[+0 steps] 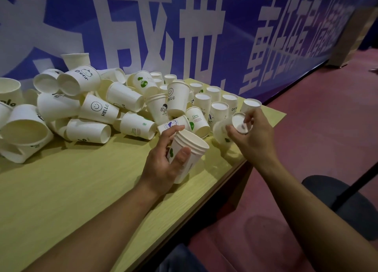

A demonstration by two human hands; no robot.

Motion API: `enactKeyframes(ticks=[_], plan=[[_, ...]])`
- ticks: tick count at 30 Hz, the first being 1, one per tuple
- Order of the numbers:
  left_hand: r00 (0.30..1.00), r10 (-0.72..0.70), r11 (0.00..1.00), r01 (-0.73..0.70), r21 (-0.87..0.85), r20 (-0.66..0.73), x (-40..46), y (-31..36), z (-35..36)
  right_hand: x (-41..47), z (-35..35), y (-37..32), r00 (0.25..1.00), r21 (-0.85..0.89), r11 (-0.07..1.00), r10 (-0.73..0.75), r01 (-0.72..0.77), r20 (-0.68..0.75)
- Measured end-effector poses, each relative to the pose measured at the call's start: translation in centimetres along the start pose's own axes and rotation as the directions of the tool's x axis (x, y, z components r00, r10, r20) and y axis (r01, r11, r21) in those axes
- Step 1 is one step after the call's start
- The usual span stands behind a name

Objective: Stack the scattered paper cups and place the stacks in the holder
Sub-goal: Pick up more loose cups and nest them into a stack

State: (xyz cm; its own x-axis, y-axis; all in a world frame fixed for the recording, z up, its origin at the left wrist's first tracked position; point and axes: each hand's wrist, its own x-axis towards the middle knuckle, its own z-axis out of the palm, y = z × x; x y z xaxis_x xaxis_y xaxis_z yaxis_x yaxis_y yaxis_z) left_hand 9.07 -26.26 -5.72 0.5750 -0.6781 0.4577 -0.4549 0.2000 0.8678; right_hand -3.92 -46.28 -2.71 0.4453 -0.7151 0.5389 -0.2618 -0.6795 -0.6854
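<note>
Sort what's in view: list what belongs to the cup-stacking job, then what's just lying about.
Job:
- nested stack of white paper cups in the left hand
- single white paper cup in the right hand
- scattered pile of white paper cups

Not job:
- blue banner with white characters
- black round stool

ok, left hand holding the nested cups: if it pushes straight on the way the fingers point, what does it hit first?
Probably the tipped cup with the blue logo, lying just past the fingertips of the left hand, which grips the nested cup stack. Behind it stands the HELLO cup. Depth is unclear from one view.
</note>
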Motion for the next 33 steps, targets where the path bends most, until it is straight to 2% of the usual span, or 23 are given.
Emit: enactKeyframes(ticks=[2,5,9,11,12,16,18,21,26,31,33], plan=[[1.000,-0.002,1.000,0.002,-0.009,0.005,0.0,0.0,0.0,-0.7,0.0,-0.1,0.998,0.056,0.998,0.011,-0.015,0.057],[1.000,-0.003,1.000,0.004,-0.015,0.009,0.0,-0.1,0.0,-1.0,-0.4,0.1,0.963,-0.037,0.998,0.068,-0.060,0.260],[1.000,0.001,1.000,-0.001,-0.008,0.021,-0.1,-0.3,-0.1,-0.7,-1.2,-0.1,0.838,-0.135,0.988,0.140,-0.080,0.527],[1.000,0.001,1.000,-0.001,0.004,0.028,-0.1,-0.5,-0.1,-0.5,-1.5,-0.6,0.782,-0.138,0.986,0.155,-0.089,0.604],[1.000,0.001,1.000,-0.001,0.011,0.029,0.0,-0.5,-0.1,-0.4,-1.6,-0.9,0.792,-0.100,0.990,0.138,-0.098,0.594],[0.999,0.018,0.998,-0.021,0.056,0.048,0.0,-0.9,-0.2,-0.5,-2.0,-2.5,0.910,0.201,0.974,0.013,-0.106,0.414],[0.997,0.021,0.996,-0.027,0.085,0.069,0.0,-0.9,-0.2,-0.6,-1.8,-3.4,0.934,0.311,0.948,-0.044,-0.073,0.354],[0.997,0.020,0.994,-0.028,0.104,0.077,0.0,-0.7,-0.2,-1.2,-1.2,-4.9,0.936,0.428,0.903,-0.108,-0.049,0.336],[0.999,0.034,0.997,-0.036,0.062,0.037,0.0,-0.5,-0.2,-3.5,1.3,-5.7,0.908,0.465,0.883,-0.150,-0.055,0.392],[0.991,0.062,0.998,-0.059,0.031,-0.122,0.5,-0.6,-0.6,-5.6,3.6,-4.2,0.885,0.416,0.907,-0.142,-0.062,0.443],[0.990,0.034,0.999,-0.035,-0.002,-0.134,0.5,-0.7,-0.6,-5.0,3.6,-3.8,0.909,0.385,0.922,-0.138,-0.026,0.392]])
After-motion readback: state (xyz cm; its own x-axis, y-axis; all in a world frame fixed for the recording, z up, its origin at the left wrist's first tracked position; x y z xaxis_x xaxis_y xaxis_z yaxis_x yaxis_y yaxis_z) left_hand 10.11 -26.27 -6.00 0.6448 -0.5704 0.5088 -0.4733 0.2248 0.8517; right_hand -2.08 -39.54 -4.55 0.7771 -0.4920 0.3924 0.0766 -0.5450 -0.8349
